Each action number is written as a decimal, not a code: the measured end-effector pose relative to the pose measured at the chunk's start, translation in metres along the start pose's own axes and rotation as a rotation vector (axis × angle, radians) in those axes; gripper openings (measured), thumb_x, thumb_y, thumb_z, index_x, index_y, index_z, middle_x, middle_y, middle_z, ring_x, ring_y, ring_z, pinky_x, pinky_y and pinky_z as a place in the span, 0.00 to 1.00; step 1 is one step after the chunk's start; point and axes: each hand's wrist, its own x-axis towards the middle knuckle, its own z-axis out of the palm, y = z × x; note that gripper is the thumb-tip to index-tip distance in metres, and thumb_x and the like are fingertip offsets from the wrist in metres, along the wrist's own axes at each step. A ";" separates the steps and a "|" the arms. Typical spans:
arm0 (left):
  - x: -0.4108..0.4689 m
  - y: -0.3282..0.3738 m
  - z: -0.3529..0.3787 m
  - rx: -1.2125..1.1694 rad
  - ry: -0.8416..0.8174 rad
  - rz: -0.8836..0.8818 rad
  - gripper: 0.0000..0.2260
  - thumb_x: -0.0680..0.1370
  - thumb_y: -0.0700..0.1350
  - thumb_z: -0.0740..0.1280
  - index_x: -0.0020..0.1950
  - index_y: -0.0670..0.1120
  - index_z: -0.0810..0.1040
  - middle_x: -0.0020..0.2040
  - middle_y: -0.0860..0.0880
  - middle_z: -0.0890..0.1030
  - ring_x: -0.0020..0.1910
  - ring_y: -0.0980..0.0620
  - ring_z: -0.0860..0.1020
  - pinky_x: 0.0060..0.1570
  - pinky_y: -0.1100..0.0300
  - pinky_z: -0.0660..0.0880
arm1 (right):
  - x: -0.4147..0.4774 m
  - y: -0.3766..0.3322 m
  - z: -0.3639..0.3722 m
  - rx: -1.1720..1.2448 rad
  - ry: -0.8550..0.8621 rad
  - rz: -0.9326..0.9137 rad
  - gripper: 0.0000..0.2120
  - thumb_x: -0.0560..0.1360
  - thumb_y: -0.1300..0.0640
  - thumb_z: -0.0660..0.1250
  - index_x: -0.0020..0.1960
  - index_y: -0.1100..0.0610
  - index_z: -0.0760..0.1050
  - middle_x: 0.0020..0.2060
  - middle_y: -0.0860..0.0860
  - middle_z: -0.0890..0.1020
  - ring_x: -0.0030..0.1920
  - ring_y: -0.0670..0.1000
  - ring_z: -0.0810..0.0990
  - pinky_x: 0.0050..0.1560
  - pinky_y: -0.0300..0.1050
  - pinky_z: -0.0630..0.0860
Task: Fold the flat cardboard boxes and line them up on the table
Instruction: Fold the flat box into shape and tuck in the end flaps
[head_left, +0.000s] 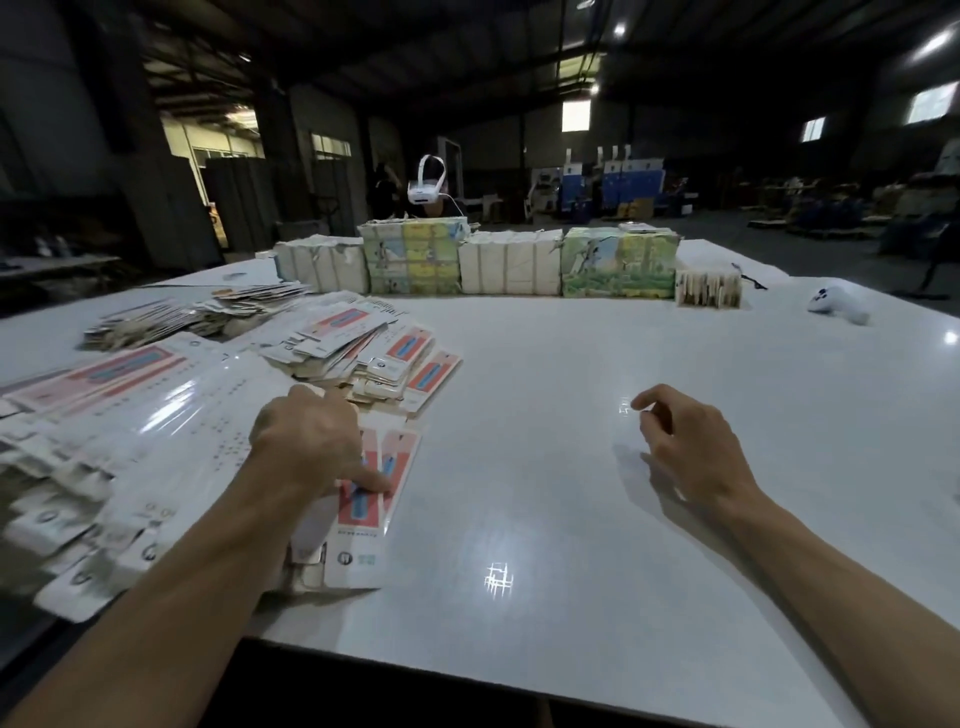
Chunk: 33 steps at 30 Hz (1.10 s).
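Note:
Flat white cardboard boxes with red-and-blue panels lie in loose heaps (358, 348) across the left half of the white table (597, 467). My left hand (311, 441) rests on a small stack of flat boxes (363, 514) near the front edge, its thumb pressing on the top one and its fingers curled over the far end. My right hand (685, 447) hovers just above the bare table to the right, fingers loosely curled, holding nothing.
Bundled packs of printed and white cartons (467, 260) form a row along the table's far side. A white controller (836, 306) lies at the far right. A white headset (428, 182) shows behind the bundles, with a person behind it. More flat boxes (78, 519) spread to the left edge.

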 end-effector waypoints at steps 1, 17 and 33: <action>0.002 -0.001 0.002 -0.011 -0.003 -0.005 0.59 0.59 0.77 0.77 0.77 0.44 0.62 0.64 0.42 0.76 0.64 0.43 0.77 0.60 0.46 0.78 | 0.000 0.000 0.000 0.014 -0.011 -0.011 0.09 0.82 0.60 0.63 0.56 0.50 0.80 0.31 0.44 0.78 0.34 0.46 0.78 0.35 0.45 0.69; 0.026 -0.024 -0.010 -0.601 -0.190 0.069 0.57 0.63 0.48 0.87 0.80 0.40 0.53 0.49 0.42 0.87 0.44 0.45 0.88 0.53 0.45 0.84 | -0.002 0.001 -0.001 0.155 -0.092 -0.074 0.11 0.82 0.63 0.64 0.57 0.49 0.79 0.34 0.50 0.80 0.38 0.55 0.79 0.48 0.60 0.79; 0.008 -0.019 -0.046 -0.955 0.031 0.283 0.10 0.76 0.53 0.77 0.44 0.47 0.87 0.35 0.49 0.87 0.32 0.50 0.87 0.35 0.55 0.79 | 0.000 0.005 0.002 0.246 -0.108 -0.004 0.11 0.83 0.61 0.63 0.54 0.48 0.81 0.37 0.53 0.80 0.38 0.55 0.77 0.45 0.50 0.76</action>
